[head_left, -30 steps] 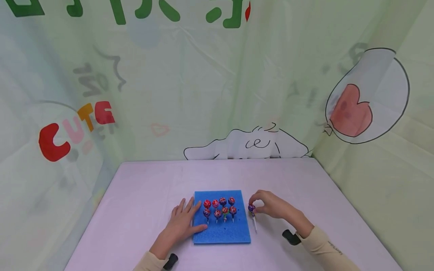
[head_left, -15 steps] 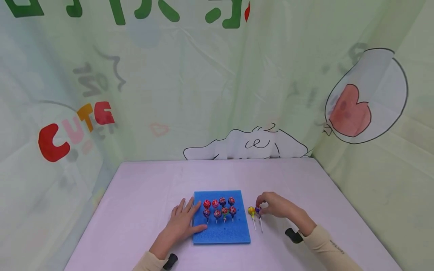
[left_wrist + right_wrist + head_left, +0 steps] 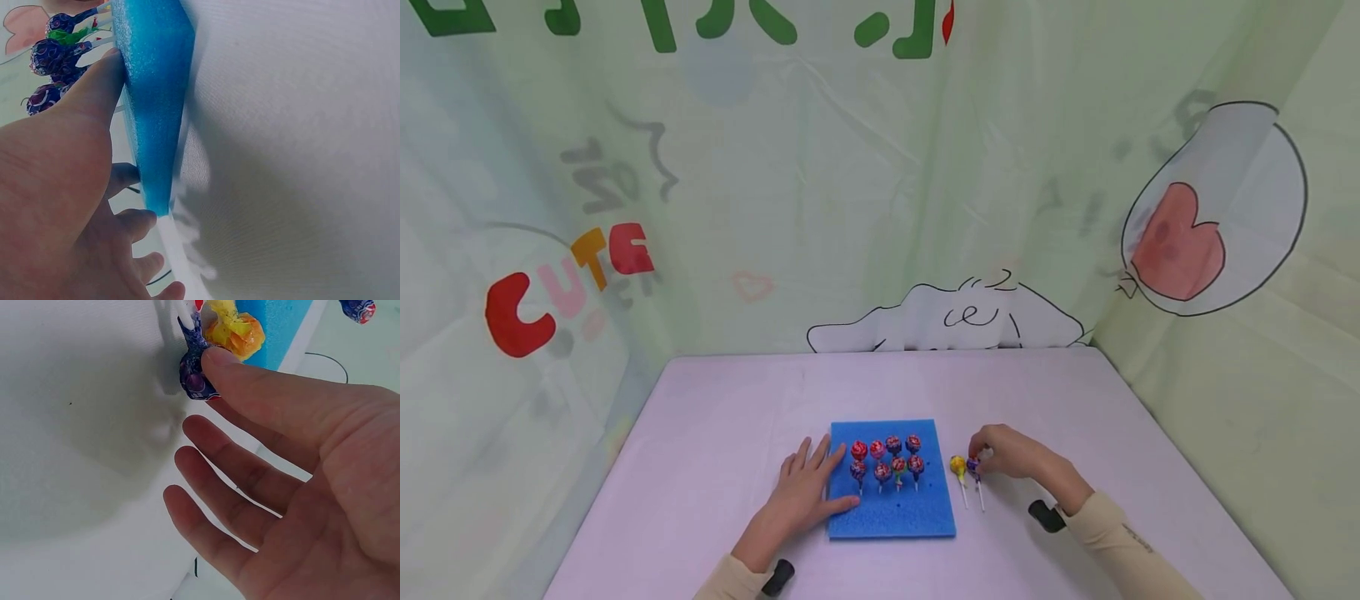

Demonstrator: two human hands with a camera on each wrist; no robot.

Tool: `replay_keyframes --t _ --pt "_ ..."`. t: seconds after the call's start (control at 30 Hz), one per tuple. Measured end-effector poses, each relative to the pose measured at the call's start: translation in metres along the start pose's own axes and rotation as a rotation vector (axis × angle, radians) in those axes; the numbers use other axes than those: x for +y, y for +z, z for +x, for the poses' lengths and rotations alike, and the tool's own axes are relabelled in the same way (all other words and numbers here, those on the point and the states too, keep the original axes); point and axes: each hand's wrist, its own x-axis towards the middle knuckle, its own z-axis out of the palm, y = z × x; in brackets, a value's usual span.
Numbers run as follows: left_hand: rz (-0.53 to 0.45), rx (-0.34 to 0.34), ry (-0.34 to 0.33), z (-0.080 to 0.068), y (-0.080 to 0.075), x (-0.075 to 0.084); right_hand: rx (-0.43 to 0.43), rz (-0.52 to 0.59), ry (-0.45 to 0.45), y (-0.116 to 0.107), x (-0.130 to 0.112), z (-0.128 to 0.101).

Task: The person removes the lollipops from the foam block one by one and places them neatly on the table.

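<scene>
A blue foam board (image 3: 891, 518) lies on the table, with several wrapped lollipops (image 3: 882, 472) standing upright in it in two rows. My left hand (image 3: 805, 492) rests spread at the board's left edge, the thumb on its top near the front row. In the left wrist view the thumb (image 3: 94, 87) lies beside the lollipop sticks. Right of the board, my right hand (image 3: 1011, 454) pinches the head of a purple lollipop (image 3: 195, 372) between thumb and index finger; the other fingers are loosely extended. Close beside it lies a yellow lollipop (image 3: 957, 465), its stick pointing toward me.
The table (image 3: 737, 400) has a pale lilac cover. A printed curtain (image 3: 865, 192) hangs behind it and along both sides. Black wrist cameras (image 3: 1047, 516) sit at both cuffs.
My right hand has shifted a little to the right with the purple lollipop, and the yellow lollipop has come into view beside it. The left hand and the board stay put.
</scene>
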Motion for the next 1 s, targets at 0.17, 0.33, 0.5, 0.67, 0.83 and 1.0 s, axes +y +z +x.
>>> replay_keyframes --t 0.17,0.33,0.5,0.67,0.83,1.0 --pt "-0.009 -0.004 0.000 -0.0008 -0.0020 0.0015 -0.013 0.007 0.020 0.0010 -0.0007 0.0015" --pt "-0.005 -0.002 0.000 -0.0008 -0.0031 0.0022 -0.013 -0.011 0.032 0.0008 -0.0019 0.0027" --pt "0.000 -0.011 -0.010 0.0008 -0.0022 0.0019 -0.011 -0.006 0.045 0.0010 -0.0027 0.0032" --pt "-0.001 -0.009 -0.012 0.0007 -0.0013 0.0017 -0.005 -0.001 0.056 0.0009 -0.0036 0.0018" --pt "-0.001 -0.009 -0.013 0.0005 -0.0015 0.0023 0.001 0.006 0.064 -0.0003 -0.0052 0.0000" --pt "-0.002 -0.011 -0.017 0.0000 -0.0024 0.0036 0.014 0.013 0.076 -0.0019 -0.0094 -0.0024"
